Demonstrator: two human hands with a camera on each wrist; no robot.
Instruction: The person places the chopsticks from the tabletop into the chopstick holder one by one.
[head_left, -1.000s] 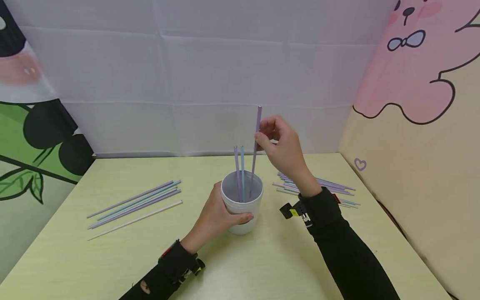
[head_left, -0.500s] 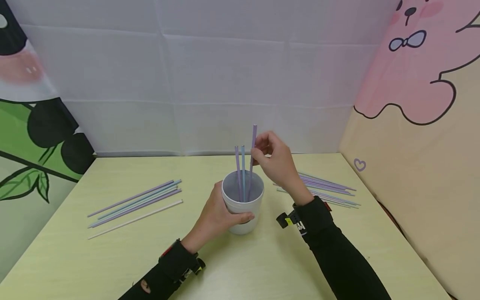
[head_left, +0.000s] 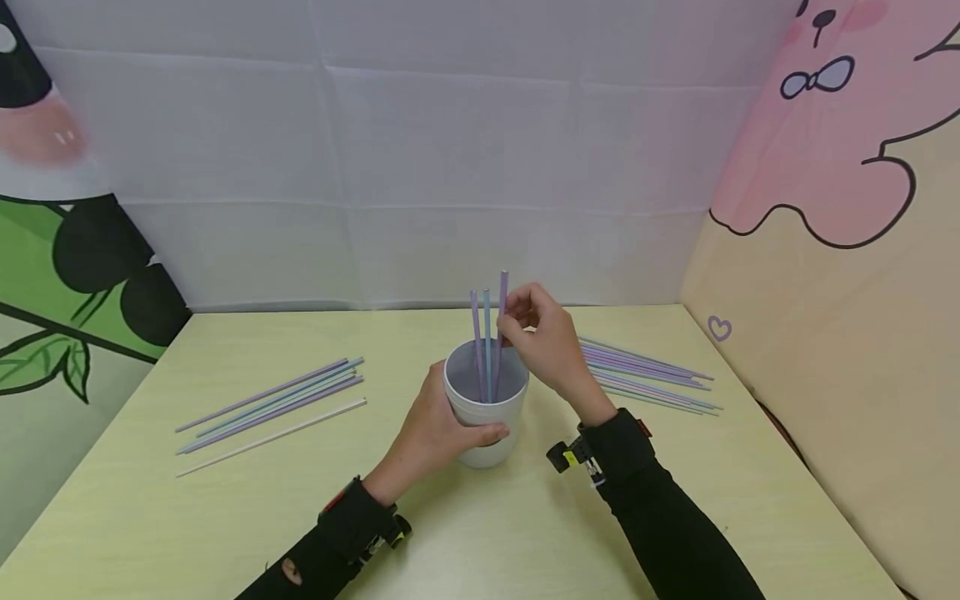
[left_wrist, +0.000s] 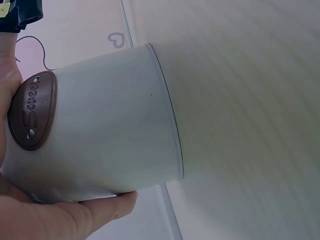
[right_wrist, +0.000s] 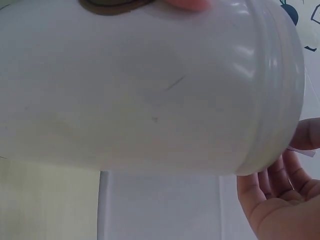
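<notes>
So the purple straw (head_left: 501,312) has dropped way down since a second ago, now nearly level with the two already standing in the white cup (head_left: 483,417). Left hand (head_left: 435,429) wraps the cup's near side at table centre, right hand (head_left: 543,342) just beyond pinches the straw near its top. Risk I see: let go off-angle and this thin, light straw could tip over the rim. Farther out, loose straws (head_left: 270,404) lie left, another straw pile (head_left: 645,375) right.
</notes>
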